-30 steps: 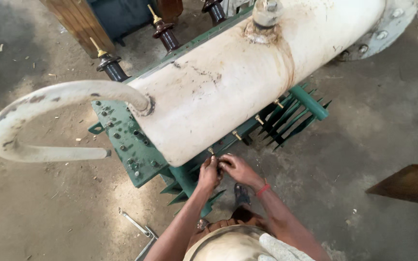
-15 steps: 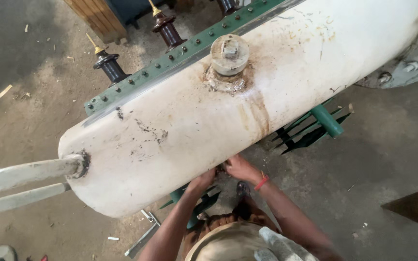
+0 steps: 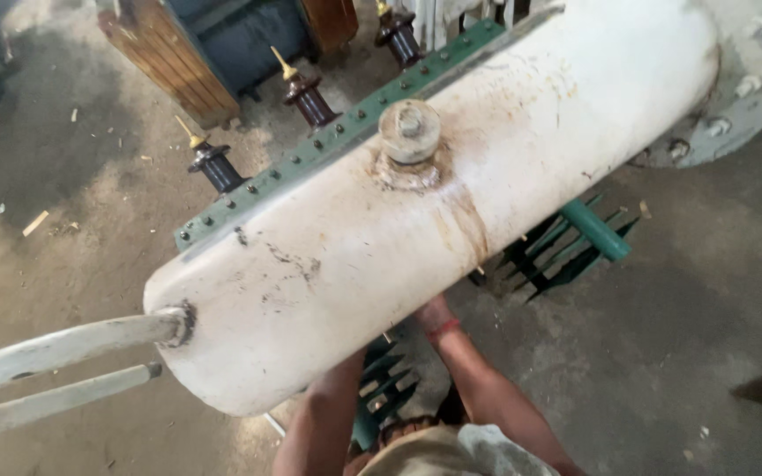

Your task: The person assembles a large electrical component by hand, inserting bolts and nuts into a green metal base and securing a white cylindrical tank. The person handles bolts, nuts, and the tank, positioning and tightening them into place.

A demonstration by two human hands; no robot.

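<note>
A big white cylindrical tank (image 3: 504,167), stained with rust, lies across a green transformer body and fills the middle of the view. A round bolted cap (image 3: 409,130) sits on top of it. Both my arms reach under the tank from below. My left hand is hidden behind the tank; only the forearm (image 3: 328,423) shows. Of my right hand (image 3: 432,312) just the heel shows above a red wrist band (image 3: 442,330), and its fingers are hidden under the tank. Green cooling fins (image 3: 385,388) stand between my arms.
A green bolted lid edge (image 3: 328,141) runs behind the tank, with dark bushings (image 3: 309,97) beyond it. A bent white pipe (image 3: 55,348) sticks out at the left. More fins (image 3: 566,242) sit at the right. A wooden crate (image 3: 169,62) stands on the dusty concrete floor.
The view has swung over the tank. My hands, seen working at the green frame's edge a second ago, have slipped out of sight beneath the tank.
</note>
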